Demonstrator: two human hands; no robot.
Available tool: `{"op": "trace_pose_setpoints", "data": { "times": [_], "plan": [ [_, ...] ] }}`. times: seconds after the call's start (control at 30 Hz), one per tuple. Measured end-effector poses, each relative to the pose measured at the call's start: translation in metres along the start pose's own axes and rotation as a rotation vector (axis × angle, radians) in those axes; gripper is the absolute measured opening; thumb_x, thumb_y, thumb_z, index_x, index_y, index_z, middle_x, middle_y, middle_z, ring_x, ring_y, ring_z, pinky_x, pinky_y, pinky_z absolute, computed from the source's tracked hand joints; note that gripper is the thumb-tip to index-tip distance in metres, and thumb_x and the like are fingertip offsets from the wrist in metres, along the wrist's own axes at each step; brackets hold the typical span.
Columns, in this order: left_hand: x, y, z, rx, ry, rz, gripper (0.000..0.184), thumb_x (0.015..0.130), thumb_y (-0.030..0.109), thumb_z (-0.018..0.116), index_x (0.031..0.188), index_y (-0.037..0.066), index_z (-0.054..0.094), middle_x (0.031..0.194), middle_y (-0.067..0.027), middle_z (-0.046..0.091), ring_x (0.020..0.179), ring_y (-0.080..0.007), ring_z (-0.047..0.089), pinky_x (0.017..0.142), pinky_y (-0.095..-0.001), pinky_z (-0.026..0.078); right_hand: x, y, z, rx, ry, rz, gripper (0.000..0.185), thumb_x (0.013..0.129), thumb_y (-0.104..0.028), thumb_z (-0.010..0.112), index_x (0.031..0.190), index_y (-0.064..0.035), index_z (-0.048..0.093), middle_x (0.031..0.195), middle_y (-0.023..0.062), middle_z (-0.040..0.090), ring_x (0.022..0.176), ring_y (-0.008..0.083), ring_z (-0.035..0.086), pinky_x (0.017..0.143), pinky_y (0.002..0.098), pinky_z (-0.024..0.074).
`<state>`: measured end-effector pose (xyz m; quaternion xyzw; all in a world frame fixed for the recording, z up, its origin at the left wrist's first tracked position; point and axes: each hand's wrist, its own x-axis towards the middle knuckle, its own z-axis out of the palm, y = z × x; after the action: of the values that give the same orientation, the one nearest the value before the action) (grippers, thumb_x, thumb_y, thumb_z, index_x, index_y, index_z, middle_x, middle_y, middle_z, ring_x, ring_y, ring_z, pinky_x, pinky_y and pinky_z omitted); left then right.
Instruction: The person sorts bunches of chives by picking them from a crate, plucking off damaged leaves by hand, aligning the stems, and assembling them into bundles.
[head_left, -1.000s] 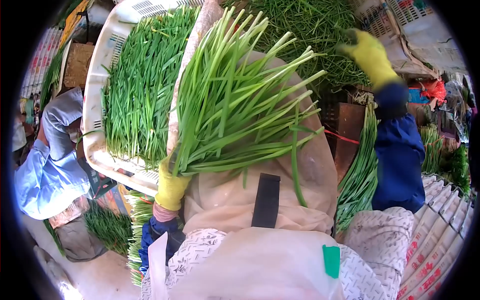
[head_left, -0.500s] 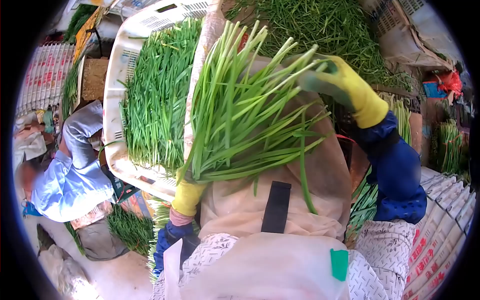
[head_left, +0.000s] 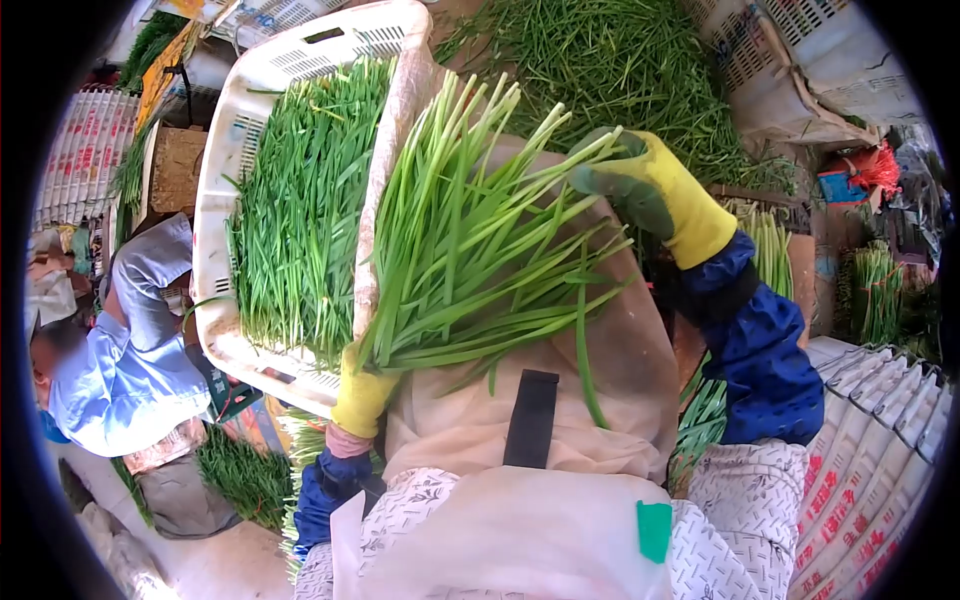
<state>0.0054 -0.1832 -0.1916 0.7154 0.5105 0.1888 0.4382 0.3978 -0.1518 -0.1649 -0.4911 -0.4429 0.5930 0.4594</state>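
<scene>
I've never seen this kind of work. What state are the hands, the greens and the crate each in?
Left hand: gloved, closed around the bundle's leafy end.
Right hand: gloved, fingers curled at the stem ends; grip unclear.
Long-leaved bundle: fanned out, stem ends uneven.
White crate: open-topped, holding greens.
Crate greens: packed close, mostly aligned.
Greens heap: loose, tangled.

Produce packing or sorting area, perhaps market back room; exact kind unclear. Signs: slotted white crate (head_left: 218, 315) packed with cut greens (head_left: 310, 200); loose greens heaped beyond (head_left: 610, 60); tied bundles (head_left: 877, 290) at right; red-printed cartons or sheets (head_left: 870, 470) stacked lower right; more crates (head_left: 840, 60) upper right; co-worker (head_left: 130, 370) in blue at left.
</scene>
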Motion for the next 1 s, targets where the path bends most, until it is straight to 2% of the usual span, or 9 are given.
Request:
{"op": "trace_pose_setpoints", "data": {
  "times": [0.3,0.4,0.47,0.57,0.6,0.73,0.77,0.9,1.0],
  "plan": [
    [-0.003,-0.006,-0.004,-0.05,-0.067,-0.149,0.059,0.072,0.002,0.068,0.127,-0.005,0.046,0.117,-0.016,0.059,0.102,-0.0199,0.059,0.087,-0.0281,0.045,0.002,-0.012,-0.016,0.079,0.222,0.179,0.023,0.079,-0.016,0.064,0.093,0.0028,0.064,0.081,0.0078,0.066,0.068,0.014,0.061,0.063,0.0238,0.0491],
    [0.0,0.001,0.002,-0.087,0.054,-0.062,0.051,0.071,0.005,0.07,0.119,-0.004,0.054,0.107,-0.0164,0.064,0.092,-0.0198,0.061,0.081,-0.0297,0.047,0.012,0.01,-0.098,0.402,0.155,-0.125,0.025,0.088,-0.024,0.055,0.098,-0.0017,0.062,0.086,0.0082,0.064,0.079,0.0214,0.063,0.07,0.0315,0.052],
    [0.002,0.007,-0.002,-0.164,-0.013,-0.14,0.043,0.071,0.006,0.07,0.112,-0.005,0.058,0.095,-0.016,0.067,0.08,-0.0198,0.062,0.074,-0.0307,0.048,0.008,-0.001,-0.154,0.34,0.675,-0.181,0.029,0.088,-0.029,0.054,0.102,-0.0054,0.063,0.081,0.0061,0.064,0.078,0.022,0.064,0.075,0.0419,0.0535],
    [0.003,0.005,0.0,-0.151,0.019,-0.048,0.048,0.071,0.004,0.07,0.116,-0.004,0.054,0.101,-0.0144,0.065,0.087,-0.0177,0.061,0.078,-0.0298,0.047,-0.019,-0.006,-0.097,-0.272,0.519,0.279,0.047,0.083,-0.042,0.06,0.107,-0.002,0.062,0.09,0.0086,0.065,0.093,0.0234,0.062,0.078,0.0389,0.0498],
    [0.001,-0.001,-0.001,-0.118,-0.015,-0.068,0.054,0.072,0.004,0.07,0.122,-0.003,0.051,0.108,-0.0133,0.063,0.092,-0.0156,0.059,0.081,-0.0287,0.047,-0.04,-0.002,-0.052,-0.383,0.259,0.226,0.054,0.081,-0.047,0.062,0.109,-0.0001,0.06,0.094,0.0102,0.065,0.096,0.0243,0.061,0.08,0.038,0.0482],
    [-0.005,-0.008,0.002,-0.095,0.013,-0.115,0.06,0.071,0.002,0.071,0.127,-0.002,0.047,0.113,-0.0115,0.061,0.096,-0.0137,0.058,0.084,-0.0273,0.047,-0.07,-0.001,0.058,-1.458,0.156,-0.129,0.06,0.076,-0.049,0.065,0.107,0.0012,0.059,0.1,0.0165,0.062,0.094,0.0334,0.059,0.086,0.0364,0.0437],
    [-0.001,-0.016,0.002,-0.201,-0.014,-0.108,0.058,0.071,0.005,0.073,0.124,-0.002,0.048,0.112,-0.0149,0.061,0.092,-0.0212,0.061,0.08,-0.0305,0.048,-0.066,0.01,0.057,-1.366,0.192,-0.213,0.042,0.074,-0.023,0.068,0.109,-0.0019,0.059,0.097,0.017,0.06,0.087,0.0371,0.056,0.074,0.0396,0.0459],
    [-0.006,-0.023,0.0,-0.187,0.009,-0.16,0.057,0.071,0.003,0.072,0.123,-0.002,0.049,0.114,-0.0144,0.061,0.097,-0.0181,0.061,0.08,-0.0304,0.049,-0.047,0.026,0.018,-1.199,0.117,-0.122,0.03,0.073,-0.023,0.064,0.097,-0.0053,0.061,0.083,0.014,0.062,0.082,0.0329,0.059,0.075,0.0422,0.046],
    [0.0,-0.018,0.002,-0.144,0.036,-0.035,0.046,0.074,0.0,0.069,0.118,-0.003,0.055,0.097,-0.01,0.067,0.084,-0.0143,0.062,0.078,-0.0277,0.05,-0.031,0.033,-0.043,-1.33,0.417,-0.416,0.026,0.077,-0.022,0.062,0.099,-0.0075,0.061,0.082,0.0166,0.064,0.078,0.0343,0.062,0.069,0.0414,0.0499]
  ]
}}
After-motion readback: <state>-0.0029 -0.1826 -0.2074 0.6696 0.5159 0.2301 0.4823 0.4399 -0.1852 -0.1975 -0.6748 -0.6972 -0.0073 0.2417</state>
